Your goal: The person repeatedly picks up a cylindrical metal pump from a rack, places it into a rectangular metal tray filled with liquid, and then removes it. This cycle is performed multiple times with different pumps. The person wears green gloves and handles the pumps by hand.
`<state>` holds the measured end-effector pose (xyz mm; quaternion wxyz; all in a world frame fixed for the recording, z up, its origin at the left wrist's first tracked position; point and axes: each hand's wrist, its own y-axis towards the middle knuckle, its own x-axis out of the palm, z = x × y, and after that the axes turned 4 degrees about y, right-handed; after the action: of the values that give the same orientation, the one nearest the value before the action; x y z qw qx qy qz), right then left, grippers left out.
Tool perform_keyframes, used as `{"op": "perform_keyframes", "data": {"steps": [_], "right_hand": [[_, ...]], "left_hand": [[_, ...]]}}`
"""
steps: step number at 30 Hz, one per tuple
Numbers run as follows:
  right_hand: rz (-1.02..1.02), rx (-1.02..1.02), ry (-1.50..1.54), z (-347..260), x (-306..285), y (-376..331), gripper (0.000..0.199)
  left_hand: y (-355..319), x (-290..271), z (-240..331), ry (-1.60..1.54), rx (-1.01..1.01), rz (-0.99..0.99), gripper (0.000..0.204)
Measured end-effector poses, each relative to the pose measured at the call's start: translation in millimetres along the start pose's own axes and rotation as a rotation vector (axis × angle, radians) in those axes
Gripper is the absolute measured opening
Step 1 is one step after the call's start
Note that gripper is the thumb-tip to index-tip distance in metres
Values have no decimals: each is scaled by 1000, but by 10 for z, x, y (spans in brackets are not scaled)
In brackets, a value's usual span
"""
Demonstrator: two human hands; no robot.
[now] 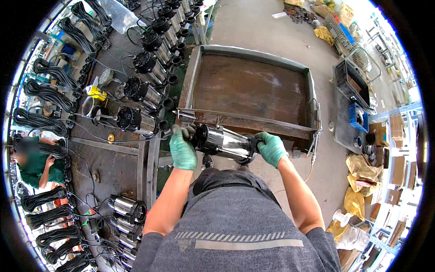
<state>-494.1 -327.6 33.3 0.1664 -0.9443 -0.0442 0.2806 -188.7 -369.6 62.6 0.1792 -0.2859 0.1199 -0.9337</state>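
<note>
Far left, another person in a green shirt (31, 165) sits low beside a row of coiled black cables (47, 93) that runs down that whole edge. Looks like each coil belongs to a pump, so they're kept bundled and out of the way.

Next over is the dark surface (113, 163) with a line of finished pumps (136, 120) lying on their sides, black ends pointing the same way, with a few more near the bottom (127, 208). Laid down like that they can't roll far or tip.

Then the hands, both in green gloves. The left hand (182, 149) is wrapped around the black end of a shiny steel pump (224, 144), grip closed tight on it. The right hand (272, 147) is clamped on the other end the same way. The pump is held level, off the surface, right in front of the person's chest and just at the near rim of the rusty metal tray (249, 86). Two hands on the ends makes sense, it looks heavy and slick in the middle.

Right side is bare concrete floor (317, 149), a blue crate (360, 118) and yellow bags (358, 181) well apart from the work.
</note>
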Motion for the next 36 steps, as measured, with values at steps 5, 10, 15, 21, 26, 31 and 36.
{"op": "perform_keyframes", "data": {"steps": [5, 10, 15, 21, 26, 31, 36], "right_hand": [[40, 76, -608, -657, -281, 55, 27], [61, 134, -690, -761, -196, 242, 29], [113, 195, -677, -821, -50, 337, 29], [361, 116, -303, -413, 117, 178, 40], [656, -16, 274, 273, 165, -117, 50], [974, 475, -15, 1128, -317, -619, 39], [869, 826, 4, 1776, -708, -801, 51]], "left_hand": [[722, -668, -861, 535, -117, 65, 49], [1113, -722, -1021, 1222, -172, -47, 64], [1242, -1008, -892, 1464, -160, -377, 53], [855, -552, -532, 1252, 199, -495, 45], [564, -331, -797, 1181, 202, -484, 67], [552, -347, -944, 1233, 239, -435, 73], [507, -265, -810, 1348, 231, -456, 71]]}}
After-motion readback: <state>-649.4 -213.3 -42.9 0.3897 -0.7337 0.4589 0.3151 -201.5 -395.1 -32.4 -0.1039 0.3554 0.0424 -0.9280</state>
